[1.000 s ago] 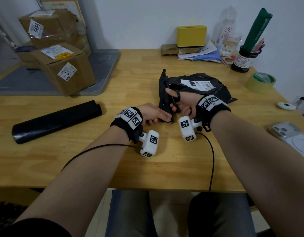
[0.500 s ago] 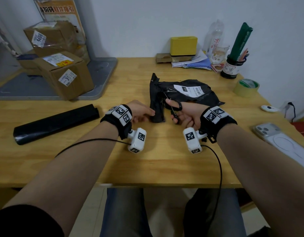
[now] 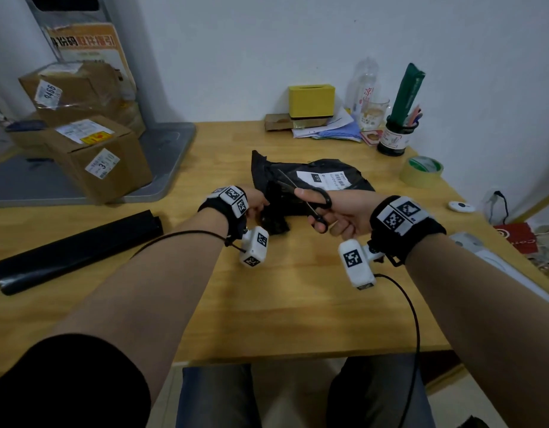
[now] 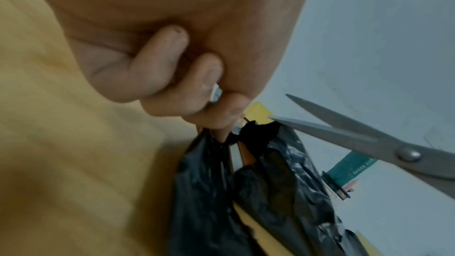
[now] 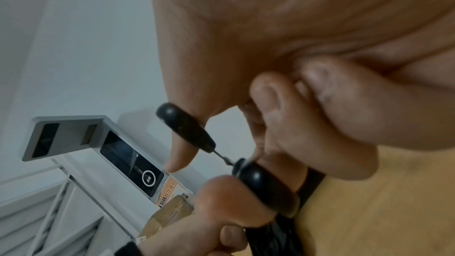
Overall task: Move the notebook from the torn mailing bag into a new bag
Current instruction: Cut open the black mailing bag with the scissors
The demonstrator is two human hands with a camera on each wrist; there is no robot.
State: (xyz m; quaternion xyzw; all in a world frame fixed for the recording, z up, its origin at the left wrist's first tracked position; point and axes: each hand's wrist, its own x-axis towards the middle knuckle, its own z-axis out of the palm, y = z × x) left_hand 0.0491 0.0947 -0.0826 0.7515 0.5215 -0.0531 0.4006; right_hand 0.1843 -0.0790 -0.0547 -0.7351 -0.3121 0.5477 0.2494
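Note:
The torn black mailing bag [image 3: 335, 177], with a white label, lies mid-table. My left hand [image 3: 257, 201] pinches its crumpled left end [image 4: 248, 133]. In the left wrist view the bag gapes and a thin brown-and-grey notebook edge [image 4: 236, 156] shows inside. My right hand [image 3: 344, 213] grips black-handled scissors [image 3: 312, 197], thumb and fingers through the loops [image 5: 188, 129]. The blades [image 4: 344, 133] stand apart, just above the bag's left end. A rolled black bag [image 3: 78, 248] lies at the table's left.
Cardboard boxes [image 3: 100, 156] stand at the back left on a grey platform. At the back sit a yellow box [image 3: 311, 100], papers, a bottle and a pen pot [image 3: 397, 137]. A tape roll [image 3: 421, 171] and a phone [image 3: 495, 257] lie on the right.
My right hand has lifted the scissors off the bag's near corner, and the blades now stand apart above it. My left hand has shifted along the bag's left end, still holding it.

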